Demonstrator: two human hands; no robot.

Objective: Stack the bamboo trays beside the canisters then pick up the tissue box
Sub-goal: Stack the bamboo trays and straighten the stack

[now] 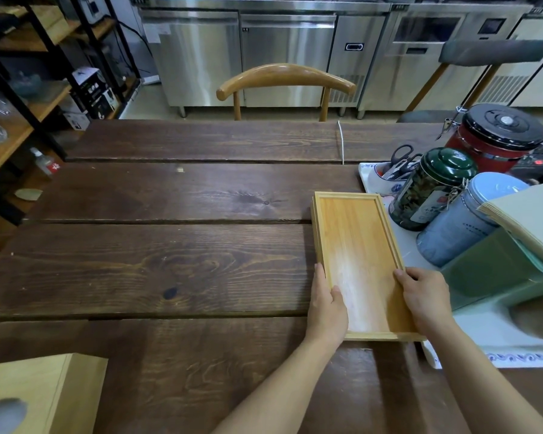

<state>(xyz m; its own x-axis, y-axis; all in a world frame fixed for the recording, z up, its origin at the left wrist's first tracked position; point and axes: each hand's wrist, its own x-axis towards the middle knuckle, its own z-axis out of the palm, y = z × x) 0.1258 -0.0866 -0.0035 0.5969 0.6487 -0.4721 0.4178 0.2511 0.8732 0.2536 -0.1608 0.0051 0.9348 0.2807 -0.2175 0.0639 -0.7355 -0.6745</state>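
A light bamboo tray (358, 245) lies on the dark wooden table (170, 261), stacked on another tray whose edge shows along its left side. My left hand (326, 308) grips the top tray's left rim near the front, thumb inside. My right hand (427, 299) holds the right rim. Just right of the trays stand a green canister (430, 189), a pale blue canister (464, 220) and a red canister with a black lid (499, 136). The wooden tissue box (38, 396) sits at the bottom left corner, a tissue poking out of its top.
A white cloth with blue trim (499, 346) lies under the canisters. On it are a green holder with paper sheets (514, 261) and a cup with scissors (392, 173). A wooden chair (286, 79) stands behind the table, shelves (29, 104) at the left.
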